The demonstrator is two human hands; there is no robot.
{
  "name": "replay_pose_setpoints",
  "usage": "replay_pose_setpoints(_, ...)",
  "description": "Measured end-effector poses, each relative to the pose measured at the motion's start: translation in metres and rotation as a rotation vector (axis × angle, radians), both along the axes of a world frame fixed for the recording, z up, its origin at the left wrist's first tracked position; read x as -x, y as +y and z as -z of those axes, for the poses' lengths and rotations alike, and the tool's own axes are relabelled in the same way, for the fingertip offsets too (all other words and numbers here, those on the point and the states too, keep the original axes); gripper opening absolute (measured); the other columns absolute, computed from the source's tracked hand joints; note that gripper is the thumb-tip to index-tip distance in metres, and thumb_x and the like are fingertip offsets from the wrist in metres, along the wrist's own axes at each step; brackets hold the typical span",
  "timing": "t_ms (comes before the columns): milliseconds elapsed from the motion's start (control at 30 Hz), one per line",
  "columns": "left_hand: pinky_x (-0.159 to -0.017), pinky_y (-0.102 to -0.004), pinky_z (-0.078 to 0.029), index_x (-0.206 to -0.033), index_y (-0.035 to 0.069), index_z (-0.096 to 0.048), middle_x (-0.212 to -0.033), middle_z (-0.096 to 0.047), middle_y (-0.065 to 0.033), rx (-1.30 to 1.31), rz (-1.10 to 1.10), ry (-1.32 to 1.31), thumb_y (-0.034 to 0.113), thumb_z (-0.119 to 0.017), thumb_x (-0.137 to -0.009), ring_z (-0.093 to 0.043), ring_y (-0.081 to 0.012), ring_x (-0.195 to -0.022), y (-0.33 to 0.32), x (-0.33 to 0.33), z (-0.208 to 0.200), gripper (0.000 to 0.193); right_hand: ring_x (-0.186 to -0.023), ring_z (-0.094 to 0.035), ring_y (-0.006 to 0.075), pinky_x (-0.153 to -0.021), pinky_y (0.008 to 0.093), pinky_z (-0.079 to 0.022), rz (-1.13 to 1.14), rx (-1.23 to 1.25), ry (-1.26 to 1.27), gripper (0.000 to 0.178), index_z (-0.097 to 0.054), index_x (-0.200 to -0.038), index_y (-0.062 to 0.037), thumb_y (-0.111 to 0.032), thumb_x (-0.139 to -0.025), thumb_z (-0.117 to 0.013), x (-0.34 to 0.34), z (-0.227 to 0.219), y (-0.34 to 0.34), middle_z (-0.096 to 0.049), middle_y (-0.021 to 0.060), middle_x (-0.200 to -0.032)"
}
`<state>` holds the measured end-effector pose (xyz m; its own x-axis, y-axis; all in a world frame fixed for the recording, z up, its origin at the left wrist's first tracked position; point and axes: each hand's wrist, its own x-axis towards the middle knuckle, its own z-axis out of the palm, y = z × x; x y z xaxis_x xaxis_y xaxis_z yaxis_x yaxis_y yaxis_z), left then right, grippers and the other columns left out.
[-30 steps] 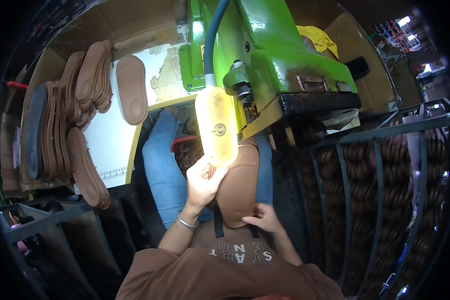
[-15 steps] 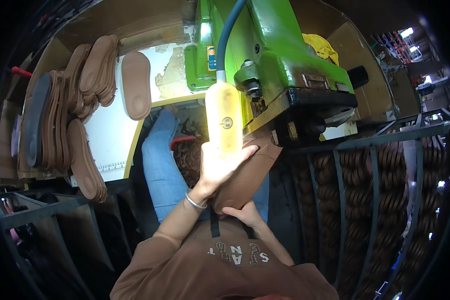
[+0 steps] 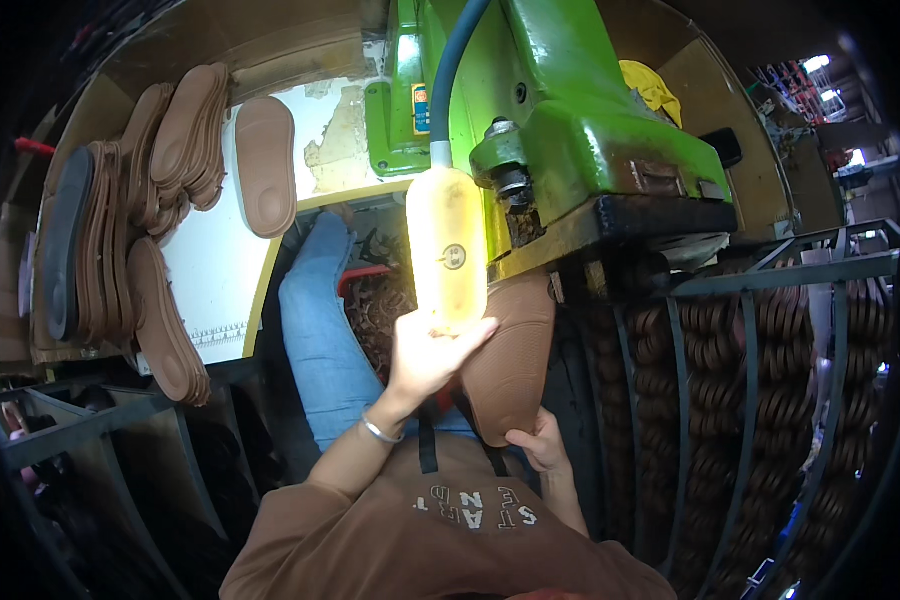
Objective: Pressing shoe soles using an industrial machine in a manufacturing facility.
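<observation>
A brown textured shoe insole (image 3: 510,370) is held at the green trimming machine (image 3: 610,150), its far end under the dark head. My left hand (image 3: 432,352) grips the insole's left edge with the thumb along it; a glowing yellow lamp (image 3: 448,255) hides part of the fingers. Pinching the near end from the right is my right hand (image 3: 542,443), thumb on top and the other fingers partly out of sight underneath. Where exactly the insole meets the machine is hidden.
Stacks of brown insoles (image 3: 185,130) and a grey one (image 3: 70,240) stand on the white table (image 3: 215,270) to the left. A single insole (image 3: 266,165) lies beside them. Scraps (image 3: 375,310) fill a space below the lamp. Racks of soles (image 3: 715,400) line the right side.
The insole has turned, its near end swinging right and slightly toward me. My right hand has moved right with it, and my left hand has come a little closer to me.
</observation>
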<state>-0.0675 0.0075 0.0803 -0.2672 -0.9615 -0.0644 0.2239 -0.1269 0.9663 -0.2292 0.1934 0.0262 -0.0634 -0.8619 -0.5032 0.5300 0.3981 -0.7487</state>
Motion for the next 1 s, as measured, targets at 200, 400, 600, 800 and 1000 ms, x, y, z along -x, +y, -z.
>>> replay_pose_setpoints(200,-0.057,-0.0218,-0.047,-0.082,-0.004,-0.065,-0.071,-0.066,-0.0027,0.227,-0.035,-0.157,0.006,-0.074,-0.076,-0.057,-0.0042,-0.062,-0.010,0.001,-0.004,0.015,-0.093,-0.059,0.0147,-0.082,0.0284,-0.048,-0.241,0.003,0.097,0.042,-0.058,-0.109,0.0053,-0.003,-0.072,-0.074,-0.019,-0.007,0.004,-0.063,0.0095,-0.103)
replay_pose_setpoints(400,-0.060,-0.0165,-0.047,-0.108,-0.006,-0.059,-0.080,-0.065,-0.0041,-0.139,-0.018,0.214,-0.003,-0.068,-0.078,-0.058,-0.0035,-0.066,0.013,-0.008,-0.002,0.031,-0.087,-0.061,0.0139,-0.077,0.0262,-0.048,0.012,0.094,0.049,0.046,-0.057,-0.107,0.0061,0.000,-0.064,-0.074,0.040,-0.019,0.028,-0.064,0.0095,-0.098)
replay_pose_setpoints(600,-0.081,-0.0239,-0.050,-0.117,-0.006,-0.052,-0.103,-0.063,-0.0109,-0.129,0.218,0.116,-0.004,-0.061,-0.083,-0.061,-0.0119,-0.091,0.011,-0.005,0.016,0.035,-0.073,-0.058,0.0120,-0.067,0.0227,-0.047,0.315,0.239,0.240,0.031,-0.052,-0.090,-0.0005,-0.008,-0.066,-0.069,0.094,-0.060,-0.005,-0.061,0.0083,-0.084)
replay_pose_setpoints(800,-0.084,-0.0253,-0.047,-0.117,-0.004,-0.054,-0.103,-0.063,-0.0074,-0.079,0.200,0.093,0.004,-0.063,-0.084,-0.058,-0.0101,-0.092,-0.003,0.001,0.000,0.035,-0.087,-0.061,0.0153,-0.081,0.0257,-0.047,0.365,0.387,0.335,0.026,-0.052,-0.103,0.0029,-0.007,-0.081,-0.061,0.132,-0.082,-0.082,-0.062,0.0100,-0.097)
replay_pose_setpoints(1000,-0.082,-0.0243,-0.046,-0.104,-0.004,-0.062,-0.098,-0.066,-0.0065,0.050,0.112,0.120,0.003,-0.067,-0.081,-0.059,-0.0095,-0.089,-0.020,-0.031,-0.019,0.025,-0.089,-0.061,0.0162,-0.082,0.0269,-0.048,0.239,0.420,0.278,0.025,-0.053,-0.106,0.0038,-0.006,-0.083,-0.059,0.118,-0.090,-0.151,-0.062,0.0110,-0.100)
